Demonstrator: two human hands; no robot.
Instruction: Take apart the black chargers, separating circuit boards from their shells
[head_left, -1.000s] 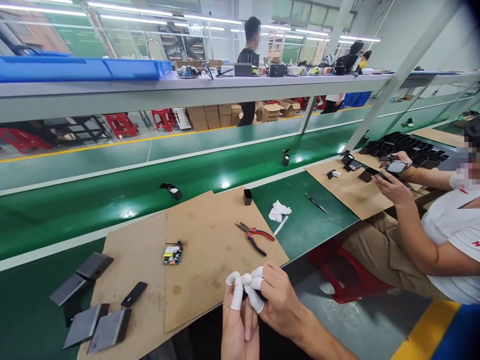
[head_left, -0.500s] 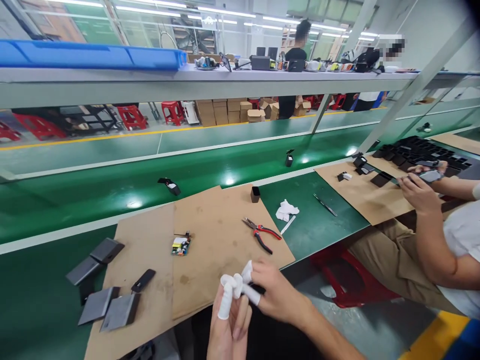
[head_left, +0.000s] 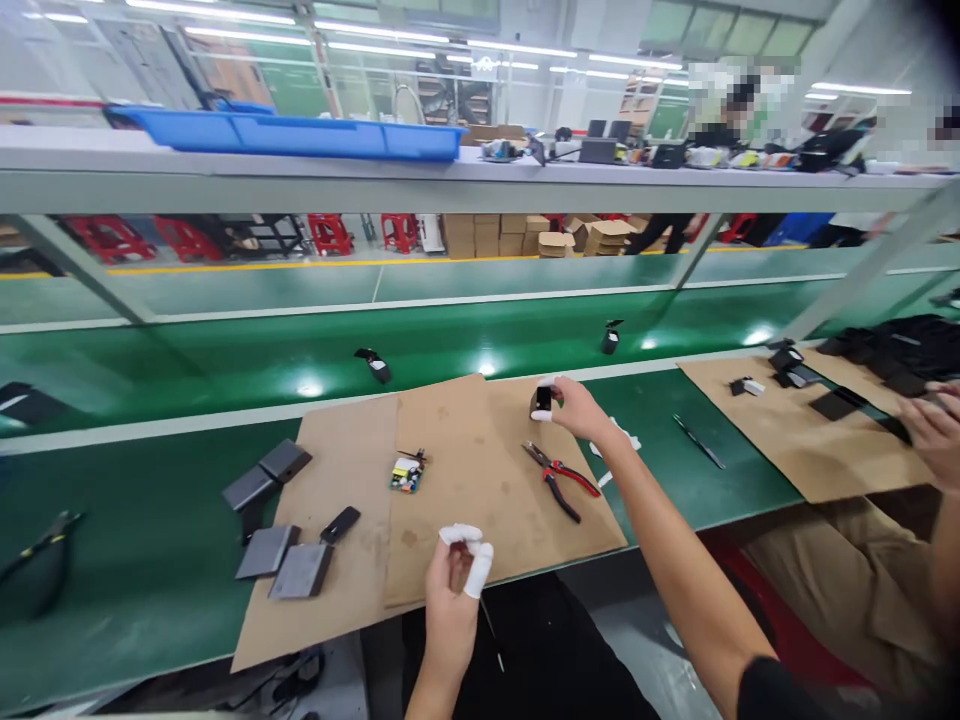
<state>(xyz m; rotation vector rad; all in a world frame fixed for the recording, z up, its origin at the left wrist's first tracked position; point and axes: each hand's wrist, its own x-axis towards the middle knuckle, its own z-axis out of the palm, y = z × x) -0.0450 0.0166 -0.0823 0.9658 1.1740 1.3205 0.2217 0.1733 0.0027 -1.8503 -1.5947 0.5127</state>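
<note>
My right hand [head_left: 568,402] reaches to the far part of the cardboard and pinches a small black open-topped box [head_left: 544,400] between thumb and finger, both in white finger covers. Near the front edge my left hand [head_left: 456,580] is loosely curved, white covers on its fingertips, nothing visible in it. Red-and-black pliers [head_left: 559,478] lie below the right hand. Left of them sits a small circuit board [head_left: 407,472] with yellow and white parts. A crumpled white cloth [head_left: 626,436] is partly behind my right forearm.
Several dark grey cases [head_left: 300,572] and a small black piece [head_left: 340,524] lie at the left of the cardboard [head_left: 465,480]. Tweezers [head_left: 699,441] rest right. Black-handled cutters [head_left: 45,560] lie far left. Black devices [head_left: 373,366] sit on the green belt [head_left: 480,345]. A co-worker's hand [head_left: 934,430] is at right.
My hands have parted. The right moved up and away to the black box and took hold of it; the left stays near the front edge. The view has turned left.
</note>
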